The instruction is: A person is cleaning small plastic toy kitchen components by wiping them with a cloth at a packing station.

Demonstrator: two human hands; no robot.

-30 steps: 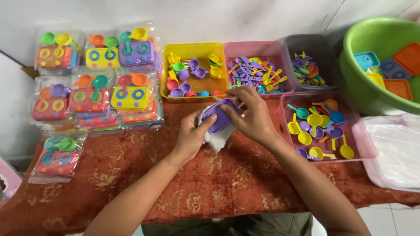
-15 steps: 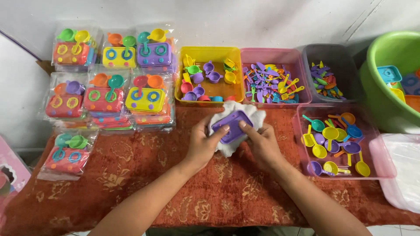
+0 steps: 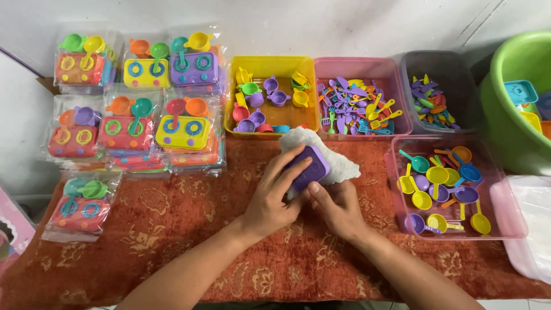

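Both arms reach up from the bottom over the red patterned cloth (image 3: 172,229) on the table. The left hand (image 3: 270,201) lies palm down, its fingers curled over the top of a purple toy stove (image 3: 307,166) and holding it. The right hand (image 3: 338,209) sits just beside it, thumb pressed on the stove's lower edge, fingers tucked under. The stove is a small, smooth plastic block with round corners. It rests on a thin white bag (image 3: 327,152) that looks soft and crinkly.

Far to the right of the hands is a big round green tub (image 3: 505,120) with square toy pieces inside. Nearer on the right, a clear pink box (image 3: 402,201) holds little pans and scoops, yellow, purple, blue and orange. Just above the hands sits a yellow box (image 3: 270,63) of small pots and cups. Next to it is a pink box (image 3: 356,66) full of tiny forks and spoons, then a grey box (image 3: 447,63) of small pointy bits. To the left lie shiny clear packs of toy stoves (image 3: 135,97), stacked in rows.
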